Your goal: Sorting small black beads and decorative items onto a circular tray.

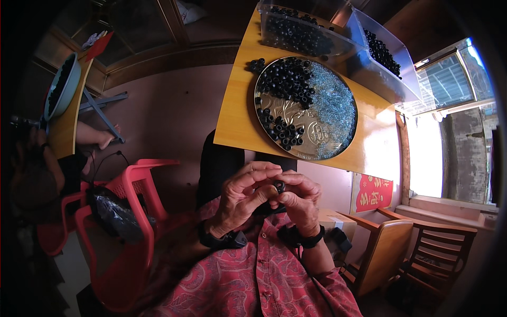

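Note:
My left hand (245, 191) and my right hand (300, 196) meet in front of my chest, just off the table's near edge. Between their thumbs and fingertips they both pinch a small black ring-shaped part (279, 186). Beyond them a round metal tray (318, 134) rests on the yellow wooden table (232, 116). On its left side lie loose black ring-like parts (285, 79), with a smaller group (282, 131) nearer me. Tiny clear bluish pieces (332, 100) cover the tray's right side. Whether one of them is in my fingers is too small to tell.
Two clear plastic bins, one at the back (296, 34) and one at the right (388, 79), hold more black parts. At left stand a red plastic chair (140, 195) with a black bag, another person, and a light-blue basin (67, 87). Wooden chairs (388, 243) stand at right.

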### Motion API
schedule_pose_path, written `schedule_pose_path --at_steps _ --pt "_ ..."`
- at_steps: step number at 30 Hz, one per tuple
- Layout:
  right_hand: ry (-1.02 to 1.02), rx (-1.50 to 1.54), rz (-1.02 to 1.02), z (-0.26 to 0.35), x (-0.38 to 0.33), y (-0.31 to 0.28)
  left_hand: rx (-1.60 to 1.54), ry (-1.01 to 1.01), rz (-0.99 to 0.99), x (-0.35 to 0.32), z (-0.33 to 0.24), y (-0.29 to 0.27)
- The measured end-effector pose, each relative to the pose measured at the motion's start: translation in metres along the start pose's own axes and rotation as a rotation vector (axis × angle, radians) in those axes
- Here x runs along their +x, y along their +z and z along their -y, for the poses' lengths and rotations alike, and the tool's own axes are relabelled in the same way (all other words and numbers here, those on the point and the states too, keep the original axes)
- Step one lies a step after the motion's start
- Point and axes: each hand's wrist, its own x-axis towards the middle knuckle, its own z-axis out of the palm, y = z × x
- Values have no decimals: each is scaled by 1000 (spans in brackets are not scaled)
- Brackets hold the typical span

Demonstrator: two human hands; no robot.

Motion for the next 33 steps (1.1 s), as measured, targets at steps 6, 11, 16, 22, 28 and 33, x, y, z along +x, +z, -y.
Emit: schedule_pose_path --at_steps 6,11,16,22,28,33 --pt "-8 -78 -81 -6 -5 2 -28 32 138 5 -9 4" --pt "-64 -147 -107 -11 -4 4 190 51 141 5 -13 1" --pt "-19 -103 -215 -20 2 6 128 31 61 5 -4 1" --pt "11 72 -143 -16 2 0 220 91 -18 7 -3 7" --pt "74 152 -58 -6 -3 -13 256 208 63 12 -9 9" --pt "93 223 24 -4 -4 -15 417 260 152 16 -15 0"
